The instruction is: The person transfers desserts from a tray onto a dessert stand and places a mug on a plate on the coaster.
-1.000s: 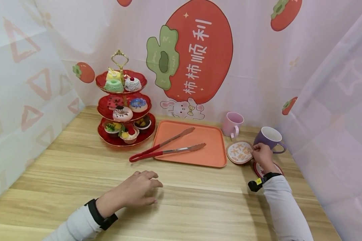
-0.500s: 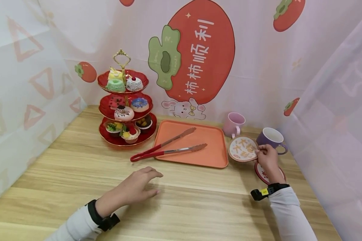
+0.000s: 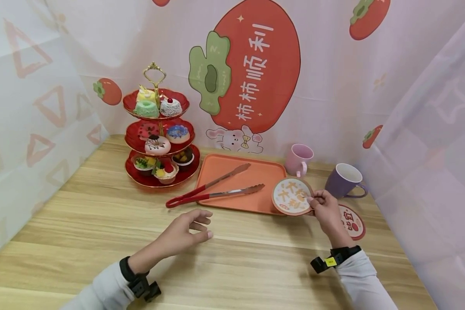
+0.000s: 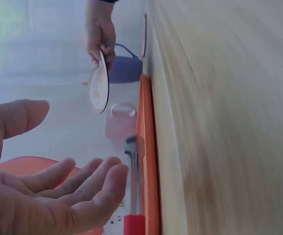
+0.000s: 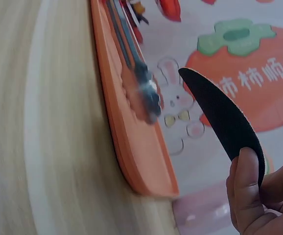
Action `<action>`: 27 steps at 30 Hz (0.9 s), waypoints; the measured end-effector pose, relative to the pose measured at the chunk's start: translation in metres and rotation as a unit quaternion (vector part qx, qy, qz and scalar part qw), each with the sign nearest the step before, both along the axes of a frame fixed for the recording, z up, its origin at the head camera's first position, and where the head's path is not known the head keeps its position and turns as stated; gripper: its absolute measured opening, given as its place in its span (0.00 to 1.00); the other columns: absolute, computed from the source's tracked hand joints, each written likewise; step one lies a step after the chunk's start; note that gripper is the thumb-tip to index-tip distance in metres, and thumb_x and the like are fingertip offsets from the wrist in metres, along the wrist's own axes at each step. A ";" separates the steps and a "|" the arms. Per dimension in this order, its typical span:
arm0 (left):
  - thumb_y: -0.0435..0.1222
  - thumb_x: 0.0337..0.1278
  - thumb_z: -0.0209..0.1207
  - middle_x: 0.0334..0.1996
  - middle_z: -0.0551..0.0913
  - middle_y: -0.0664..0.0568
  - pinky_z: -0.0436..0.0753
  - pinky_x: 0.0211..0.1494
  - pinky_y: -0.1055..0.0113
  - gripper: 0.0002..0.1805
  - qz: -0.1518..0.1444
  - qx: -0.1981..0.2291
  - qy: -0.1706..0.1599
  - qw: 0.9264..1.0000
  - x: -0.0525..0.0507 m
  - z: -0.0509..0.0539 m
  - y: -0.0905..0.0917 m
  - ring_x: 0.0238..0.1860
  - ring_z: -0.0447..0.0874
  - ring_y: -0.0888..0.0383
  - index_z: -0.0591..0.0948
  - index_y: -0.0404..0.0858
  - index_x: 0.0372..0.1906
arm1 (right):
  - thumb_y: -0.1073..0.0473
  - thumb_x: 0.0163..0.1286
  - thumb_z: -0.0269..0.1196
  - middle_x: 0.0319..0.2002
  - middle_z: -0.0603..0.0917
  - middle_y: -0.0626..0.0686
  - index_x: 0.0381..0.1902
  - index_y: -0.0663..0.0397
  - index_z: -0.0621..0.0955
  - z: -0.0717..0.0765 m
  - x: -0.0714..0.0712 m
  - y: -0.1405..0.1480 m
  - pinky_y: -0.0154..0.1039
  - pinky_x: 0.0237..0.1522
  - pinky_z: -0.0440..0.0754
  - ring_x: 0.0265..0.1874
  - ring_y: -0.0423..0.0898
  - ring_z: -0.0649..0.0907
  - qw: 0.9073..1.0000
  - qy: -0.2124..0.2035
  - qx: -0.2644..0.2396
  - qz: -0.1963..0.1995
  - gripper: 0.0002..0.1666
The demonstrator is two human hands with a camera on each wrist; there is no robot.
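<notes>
2 coasters (image 3: 292, 196), 2 mugs (image 3: 338, 183)

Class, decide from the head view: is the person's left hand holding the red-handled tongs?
No, the tongs lie partly on the orange tray, while the left hand is apart from them and holds nothing.

A thin round coaster (image 3: 291, 196), pale-faced with orange lettering and an orange-brown rim, dark underneath, is pinched at one edge by the right hand (image 3: 327, 212). Raised and tilted, printed side up, it juts out beyond the fingers (image 3: 321, 196).
</notes>
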State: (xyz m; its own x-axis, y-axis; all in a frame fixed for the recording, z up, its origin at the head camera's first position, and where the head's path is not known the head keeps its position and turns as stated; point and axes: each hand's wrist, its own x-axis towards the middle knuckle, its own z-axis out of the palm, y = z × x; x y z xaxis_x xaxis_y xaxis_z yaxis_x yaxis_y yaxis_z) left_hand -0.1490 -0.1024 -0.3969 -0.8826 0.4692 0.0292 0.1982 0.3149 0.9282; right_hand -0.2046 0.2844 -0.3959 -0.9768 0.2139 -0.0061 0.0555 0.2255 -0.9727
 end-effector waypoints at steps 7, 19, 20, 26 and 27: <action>0.33 0.60 0.57 0.54 0.69 0.31 0.77 0.46 0.50 0.30 0.003 0.140 -0.152 0.978 -0.004 0.002 0.006 0.50 0.75 0.42 0.60 0.26 0.63 | 0.72 0.69 0.50 0.30 0.74 0.55 0.47 0.72 0.65 0.004 0.010 -0.030 0.33 0.25 0.78 0.22 0.40 0.78 0.998 -0.020 -0.044 0.050 0.11; 0.35 0.63 0.55 0.55 0.67 0.31 0.74 0.49 0.47 0.32 -0.001 0.254 -0.250 0.934 -0.007 -0.009 0.025 0.57 0.68 0.37 0.55 0.25 0.65 | 0.71 0.69 0.52 0.29 0.76 0.56 0.45 0.72 0.67 0.004 0.028 -0.073 0.34 0.22 0.78 0.22 0.43 0.78 0.986 -0.021 -0.084 0.143 0.09; 0.34 0.63 0.54 0.55 0.68 0.31 0.75 0.48 0.47 0.32 -0.004 0.259 -0.252 0.932 -0.008 -0.009 0.027 0.57 0.68 0.36 0.55 0.25 0.65 | 0.71 0.69 0.52 0.29 0.76 0.57 0.45 0.72 0.67 0.003 0.029 -0.076 0.35 0.22 0.78 0.22 0.43 0.78 0.985 -0.021 -0.086 0.151 0.09; 0.32 0.64 0.52 0.47 0.74 0.38 0.76 0.46 0.48 0.28 -0.018 0.277 -0.254 0.926 -0.011 -0.010 0.035 0.48 0.77 0.45 0.57 0.26 0.64 | 0.70 0.69 0.53 0.30 0.76 0.57 0.45 0.73 0.68 0.003 0.036 -0.092 0.35 0.21 0.78 0.22 0.44 0.79 0.975 -0.016 -0.084 0.207 0.10; 0.32 0.64 0.52 0.45 0.75 0.39 0.76 0.46 0.49 0.28 -0.019 0.280 -0.254 0.926 -0.012 -0.010 0.036 0.46 0.78 0.47 0.57 0.26 0.64 | 0.70 0.69 0.53 0.30 0.76 0.57 0.45 0.73 0.68 0.003 0.037 -0.094 0.34 0.21 0.77 0.22 0.44 0.79 0.973 -0.013 -0.083 0.217 0.10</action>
State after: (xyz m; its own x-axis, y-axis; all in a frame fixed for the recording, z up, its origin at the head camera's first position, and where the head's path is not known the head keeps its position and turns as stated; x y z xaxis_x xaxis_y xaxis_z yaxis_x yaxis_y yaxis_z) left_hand -0.1606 -0.0660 -0.4071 -0.8321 0.5374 -0.1369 -0.3074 -0.2414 0.9205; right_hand -0.1676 0.1901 -0.3932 -0.9740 -0.2244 -0.0320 0.0159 0.0730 -0.9972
